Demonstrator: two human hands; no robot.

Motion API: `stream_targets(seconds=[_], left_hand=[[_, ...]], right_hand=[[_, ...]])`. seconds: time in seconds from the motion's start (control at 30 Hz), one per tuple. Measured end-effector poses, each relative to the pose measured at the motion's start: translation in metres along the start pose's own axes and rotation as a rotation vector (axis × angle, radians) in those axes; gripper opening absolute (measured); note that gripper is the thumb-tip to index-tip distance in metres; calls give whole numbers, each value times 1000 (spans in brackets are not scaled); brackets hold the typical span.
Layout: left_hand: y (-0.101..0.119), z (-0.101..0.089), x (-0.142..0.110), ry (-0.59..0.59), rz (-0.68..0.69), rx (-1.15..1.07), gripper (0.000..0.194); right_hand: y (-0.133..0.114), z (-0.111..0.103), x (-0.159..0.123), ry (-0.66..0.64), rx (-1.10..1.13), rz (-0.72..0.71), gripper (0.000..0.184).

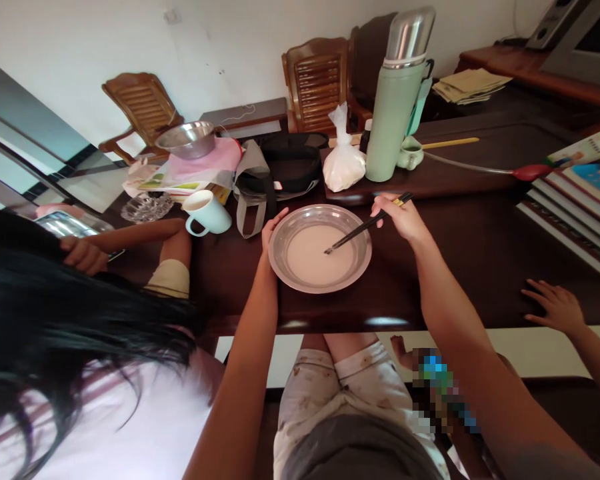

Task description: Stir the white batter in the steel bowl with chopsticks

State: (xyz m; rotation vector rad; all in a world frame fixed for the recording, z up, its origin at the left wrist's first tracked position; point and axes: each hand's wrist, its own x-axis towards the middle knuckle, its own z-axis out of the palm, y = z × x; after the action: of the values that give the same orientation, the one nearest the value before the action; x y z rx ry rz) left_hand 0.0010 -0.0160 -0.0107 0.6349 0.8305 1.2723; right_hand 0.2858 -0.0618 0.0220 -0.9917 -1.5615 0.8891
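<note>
Right hand (401,217): holding chopsticks (352,235) | left hand (269,236): touching bowl (320,287); fingers part-hidden, can't tell grip

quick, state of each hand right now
Left hand: against the metal bowl's left side; partly hidden, so grip can't be told.
Right hand: closed, holding black chopsticks.

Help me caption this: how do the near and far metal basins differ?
The near basin rests on the table, the far basin on a pink-topped pile. The left hand touches the near basin; none touches the far basin. The near basin shows pale liquid; the far basin, seen slantwise, shows none. Both are round, silvery.
</note>
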Motion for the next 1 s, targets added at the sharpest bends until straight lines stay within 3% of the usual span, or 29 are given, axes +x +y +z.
stream_targets(seconds=[0.1, 0.23, 0.4, 0.53, 0.73, 0.9, 1.0], left_hand=[[1, 0, -1, -15, 0, -6, 36], [1, 0, -3, -13, 19, -2, 35], [1, 1, -4, -17, 4, -5, 37], [1, 1, -3, -6, 9, 14, 37], [2, 1, -4, -8, 8, 14, 37], [4, 2, -6, -18, -6, 9, 38], [3, 2, -4, -13, -18, -15, 36]], right_hand=[[4, 3, -2, 7, -23, 21, 28], [1, 0, -1, 43, -37, 13, 22], [-14, -15, -1, 145, 0, -49, 47], [-23, -8, -2, -30, -38, -16, 42], [-23, -18, -4, 168, -97, -63, 44], [-31, -22, -6, 22, -105, -41, 39], [-33, -22, -7, 100, -145, -64, 38]])
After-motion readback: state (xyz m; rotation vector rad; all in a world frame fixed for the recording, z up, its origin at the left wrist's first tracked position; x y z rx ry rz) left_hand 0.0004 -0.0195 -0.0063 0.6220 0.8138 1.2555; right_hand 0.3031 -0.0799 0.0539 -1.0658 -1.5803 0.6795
